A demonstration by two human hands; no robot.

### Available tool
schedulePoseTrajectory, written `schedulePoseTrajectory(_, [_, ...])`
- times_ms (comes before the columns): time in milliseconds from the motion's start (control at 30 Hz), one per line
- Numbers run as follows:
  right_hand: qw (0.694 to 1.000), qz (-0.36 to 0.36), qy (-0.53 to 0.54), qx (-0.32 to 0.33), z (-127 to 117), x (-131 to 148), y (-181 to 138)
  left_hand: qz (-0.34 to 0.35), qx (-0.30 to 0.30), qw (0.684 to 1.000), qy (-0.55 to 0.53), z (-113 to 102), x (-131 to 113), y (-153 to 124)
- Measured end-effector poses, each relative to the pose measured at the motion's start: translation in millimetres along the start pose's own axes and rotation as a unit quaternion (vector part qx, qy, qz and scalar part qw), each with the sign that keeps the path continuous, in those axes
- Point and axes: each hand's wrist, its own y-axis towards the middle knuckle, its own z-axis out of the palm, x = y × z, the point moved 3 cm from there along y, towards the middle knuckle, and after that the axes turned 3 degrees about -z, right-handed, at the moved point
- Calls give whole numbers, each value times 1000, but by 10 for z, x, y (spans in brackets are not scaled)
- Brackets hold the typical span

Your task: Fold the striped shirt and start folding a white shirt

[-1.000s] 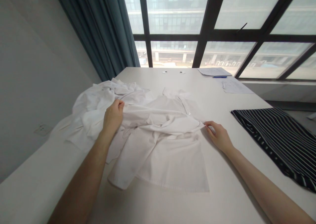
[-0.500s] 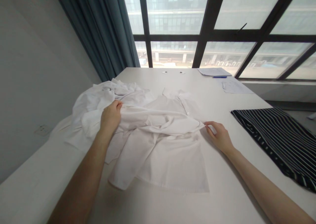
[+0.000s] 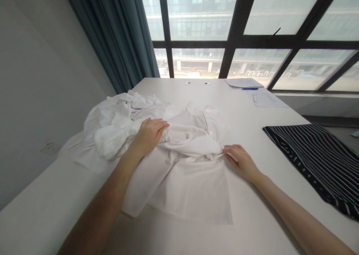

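Observation:
A white button-up shirt [image 3: 193, 195] lies spread on the table, with its collar away from me and bunched folds across its middle. My left hand [image 3: 151, 133] rests palm down on the folds at the shirt's left side, fingers stretched to the right. At the shirt's right edge my right hand [image 3: 241, 161] pinches the fabric between thumb and fingertips. A small button [image 3: 211, 133] shows on the front, near the folds. Part of the cloth under my left hand is hidden.
A heap of crumpled white clothes [image 3: 108, 116] lies at the left, touching the shirt. A black striped garment [image 3: 311, 161] lies along the right edge of the white table [image 3: 249, 213]. Papers [image 3: 242, 82] and a blue pen [image 3: 250, 88] sit at the back right, near the window.
My left hand has moved right and flattened onto the shirt, letting go of its pinched fold. My right hand has shifted slightly left and nearer, and the stretched folds have slackened and bunched.

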Motion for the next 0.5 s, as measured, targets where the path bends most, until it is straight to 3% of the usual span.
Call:
schedulePoseTrajectory(167, [992, 96, 48, -71, -7, -87, 10, 37, 52, 998, -3, 209, -194, -91])
schedulePoseTrajectory(333, [963, 227, 71, -129, -35, -531, 56, 20, 46, 999, -1, 262, -162, -26])
schedulePoseTrajectory(500, [966, 230, 36, -112, 22, -1017, 274, -32, 25, 999, -7, 305, -60, 331])
